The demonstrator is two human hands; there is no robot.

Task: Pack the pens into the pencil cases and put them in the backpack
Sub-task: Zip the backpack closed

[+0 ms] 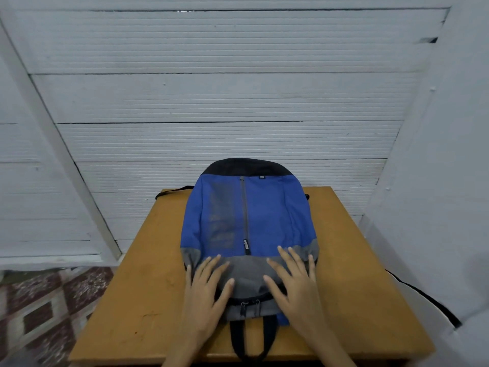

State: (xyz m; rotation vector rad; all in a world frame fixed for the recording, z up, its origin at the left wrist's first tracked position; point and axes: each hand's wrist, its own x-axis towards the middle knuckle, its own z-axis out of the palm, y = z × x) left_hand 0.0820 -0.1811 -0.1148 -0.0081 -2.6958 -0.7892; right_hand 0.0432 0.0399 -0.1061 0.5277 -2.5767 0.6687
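Resting flat with fingers spread, left hand (207, 290) and right hand (293, 282) press the soft, limp backpack (264, 215); grasp its carry loop (248, 337).

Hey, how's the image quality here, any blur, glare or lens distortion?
Head view: the wide lens splays the wall panels outward toward the edges. Head view: soft, dim light, no glare on the backpack or table. Head view: left hand, right hand and floor tiles look slightly smeared.
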